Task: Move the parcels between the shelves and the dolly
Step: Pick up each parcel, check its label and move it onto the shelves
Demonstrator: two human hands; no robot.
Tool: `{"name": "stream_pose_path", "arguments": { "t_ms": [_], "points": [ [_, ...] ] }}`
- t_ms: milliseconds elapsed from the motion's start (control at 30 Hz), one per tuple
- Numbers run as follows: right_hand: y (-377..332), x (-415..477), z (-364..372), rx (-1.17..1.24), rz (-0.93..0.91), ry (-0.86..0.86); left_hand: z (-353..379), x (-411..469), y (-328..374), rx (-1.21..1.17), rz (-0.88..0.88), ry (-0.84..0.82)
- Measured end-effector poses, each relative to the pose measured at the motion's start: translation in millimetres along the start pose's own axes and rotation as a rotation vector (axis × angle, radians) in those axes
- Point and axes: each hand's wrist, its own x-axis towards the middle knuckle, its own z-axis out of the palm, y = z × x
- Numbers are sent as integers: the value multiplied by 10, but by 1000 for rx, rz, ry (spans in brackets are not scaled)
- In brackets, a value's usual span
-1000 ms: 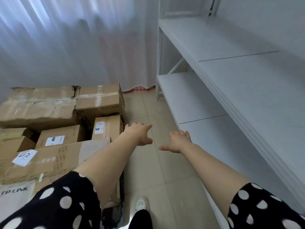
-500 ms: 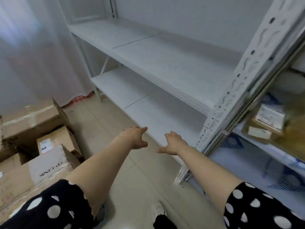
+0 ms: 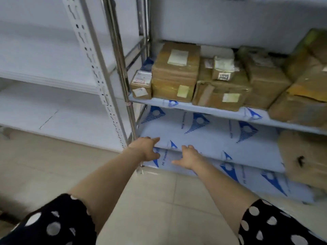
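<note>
Two bare hands reach forward and grip nothing: the left hand [image 3: 146, 150] and the right hand [image 3: 189, 157] are both palm-down with fingers loosely extended, low in front of the lower shelf [image 3: 203, 138] of a metal rack covered in blue-printed film. Whether the left fingertips touch that shelf's front edge cannot be told. Held apart and level like this, the hands look set to take a box by its two sides. The parcels [image 3: 176, 71] sit one shelf up, packed against one another along the upper shelf [image 3: 203, 110], probably to save room. A small box [image 3: 141, 84] stands at the left end, beside a taped stack. Next to it a wide flat carton [image 3: 221, 93] lies with its long axis along the shelf's front edge, its labelled face turned out toward the person. A bulky brown parcel [image 3: 304, 156] rests at the right of the lower shelf. A white rack [image 3: 53, 110] stands to the left. The dolly is not in view.
</note>
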Motion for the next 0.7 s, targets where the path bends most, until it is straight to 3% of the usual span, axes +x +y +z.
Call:
{"name": "stream_pose_path", "arguments": {
  "t_ms": [400,700],
  "points": [
    [3873,-594,-802,210,304,115,603,1002,3837,92,303,-124],
    [5609,-670,-1167,360,507,189,785,1736,5666,243,494,-219]
  ]
}}
